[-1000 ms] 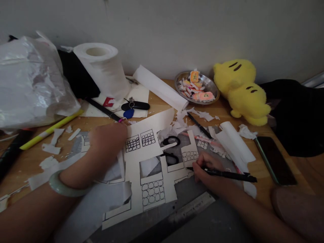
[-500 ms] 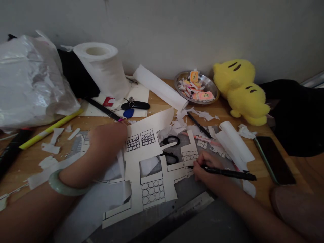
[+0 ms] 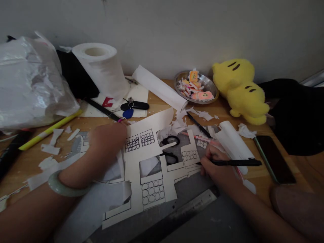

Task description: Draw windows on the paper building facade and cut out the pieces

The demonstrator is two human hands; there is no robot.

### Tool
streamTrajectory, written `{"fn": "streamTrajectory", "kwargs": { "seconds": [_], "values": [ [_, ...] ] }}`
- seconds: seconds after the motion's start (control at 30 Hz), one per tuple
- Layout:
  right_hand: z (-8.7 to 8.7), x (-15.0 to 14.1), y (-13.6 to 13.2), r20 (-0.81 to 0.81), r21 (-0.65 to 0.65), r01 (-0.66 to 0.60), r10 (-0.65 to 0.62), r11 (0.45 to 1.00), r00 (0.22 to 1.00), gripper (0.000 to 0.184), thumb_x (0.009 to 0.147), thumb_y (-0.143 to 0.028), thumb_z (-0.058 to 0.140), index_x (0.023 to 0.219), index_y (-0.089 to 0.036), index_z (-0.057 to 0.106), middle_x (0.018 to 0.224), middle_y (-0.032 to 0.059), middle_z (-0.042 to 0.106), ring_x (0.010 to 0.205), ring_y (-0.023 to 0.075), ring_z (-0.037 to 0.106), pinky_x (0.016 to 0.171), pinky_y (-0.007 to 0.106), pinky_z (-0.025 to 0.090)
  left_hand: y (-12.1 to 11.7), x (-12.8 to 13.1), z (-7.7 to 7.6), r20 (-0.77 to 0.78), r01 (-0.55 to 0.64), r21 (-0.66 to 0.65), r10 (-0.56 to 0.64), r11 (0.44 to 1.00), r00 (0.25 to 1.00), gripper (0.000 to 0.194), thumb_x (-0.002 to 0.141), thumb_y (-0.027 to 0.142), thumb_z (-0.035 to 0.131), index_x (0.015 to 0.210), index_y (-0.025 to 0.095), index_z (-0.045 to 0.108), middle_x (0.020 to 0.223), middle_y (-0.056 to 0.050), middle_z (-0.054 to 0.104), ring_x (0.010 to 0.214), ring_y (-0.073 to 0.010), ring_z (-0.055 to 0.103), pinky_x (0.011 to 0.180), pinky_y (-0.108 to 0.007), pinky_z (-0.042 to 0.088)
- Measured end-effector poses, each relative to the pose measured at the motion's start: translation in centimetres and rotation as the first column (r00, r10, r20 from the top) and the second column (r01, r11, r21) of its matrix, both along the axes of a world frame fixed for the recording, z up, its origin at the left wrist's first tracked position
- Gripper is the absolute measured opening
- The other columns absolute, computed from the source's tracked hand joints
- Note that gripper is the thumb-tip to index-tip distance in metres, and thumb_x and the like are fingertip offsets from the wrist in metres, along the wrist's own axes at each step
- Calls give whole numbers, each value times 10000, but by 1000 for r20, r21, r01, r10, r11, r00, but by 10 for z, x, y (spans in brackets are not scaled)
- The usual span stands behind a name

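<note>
Cut-out white paper (image 3: pixel 134 175) with drawn lines and boxes full of circles lies in front of me. My left hand (image 3: pixel 108 138) rests at the paper's left edge; its fingers are hidden behind the back of the hand. At the right edge of the sheet, my right hand (image 3: pixel 212 162) grips a black pen (image 3: pixel 235 162), the tip pointing left at the drawn lines by a box of circles. Black-handled scissors (image 3: pixel 172 140) lie partly under the paper, only their finger loops showing. A metal ruler (image 3: pixel 192 206) is below the sheet on a grey mat (image 3: pixel 215 216).
Behind are a paper roll (image 3: pixel 101 74), a rolled white sheet (image 3: pixel 159 87), a metal bowl (image 3: pixel 215 92) of coloured paper pieces and yellow plush toys (image 3: pixel 248 91). A phone (image 3: pixel 275 162) lies right. At left are a plastic bag (image 3: pixel 32 84) and a yellow stick (image 3: pixel 50 130). Paper scraps are scattered around.
My right hand has moved slightly right with the pen, whose tip has shifted right along the paper's edge. My left hand has stayed in place.
</note>
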State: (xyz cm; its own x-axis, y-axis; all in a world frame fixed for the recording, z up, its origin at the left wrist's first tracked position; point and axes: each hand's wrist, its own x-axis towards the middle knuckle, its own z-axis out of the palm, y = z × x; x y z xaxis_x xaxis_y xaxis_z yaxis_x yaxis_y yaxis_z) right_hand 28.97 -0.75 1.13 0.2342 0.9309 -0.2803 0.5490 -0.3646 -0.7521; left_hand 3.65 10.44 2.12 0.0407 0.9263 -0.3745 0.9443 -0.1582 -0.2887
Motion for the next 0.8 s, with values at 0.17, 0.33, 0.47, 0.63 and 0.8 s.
{"fn": "streamTrajectory", "kwargs": {
  "seconds": [0.17,0.33,0.47,0.63,0.8],
  "values": [
    [-4,5,1,8,26,35,-35,999,999,206,660,-159,460,560,-229,294,415,-77,453,395,109,465,407,212,349,0,0,1,14,-27,-9,27,1000,1000,330,860,87,319,982,89,626,961,-162,667,901,-327,624,662,-384,496],
    [-7,10,0,40,58,57,-59,997,997,207,654,-151,457,549,-229,297,433,-66,476,422,121,469,432,230,348,0,0,3,2,-12,-18,12,1000,1000,325,829,64,347,1002,79,622,982,-171,662,898,-323,625,653,-367,490],
    [-8,14,0,56,85,36,-41,996,998,208,654,-126,457,525,-225,327,404,-63,478,440,124,487,471,238,366,0,-1,1,-9,2,-1,-2,1000,1000,327,862,116,328,998,115,626,977,-167,665,871,-293,639,649,-355,491],
    [-12,10,-8,-163,204,158,-125,966,979,217,735,-225,494,586,-236,338,385,-67,486,381,130,488,406,232,363,-1,-1,2,8,38,15,-38,999,999,314,846,63,339,967,92,627,930,-153,676,867,-304,640,646,-363,493],
    [-7,-14,-16,-129,87,66,-54,994,990,260,752,-334,519,590,-233,343,452,-21,556,412,132,512,399,226,352,0,1,1,9,10,33,-10,999,1000,317,850,67,339,938,82,643,877,-182,679,841,-309,648,628,-373,491]
  ]
}}
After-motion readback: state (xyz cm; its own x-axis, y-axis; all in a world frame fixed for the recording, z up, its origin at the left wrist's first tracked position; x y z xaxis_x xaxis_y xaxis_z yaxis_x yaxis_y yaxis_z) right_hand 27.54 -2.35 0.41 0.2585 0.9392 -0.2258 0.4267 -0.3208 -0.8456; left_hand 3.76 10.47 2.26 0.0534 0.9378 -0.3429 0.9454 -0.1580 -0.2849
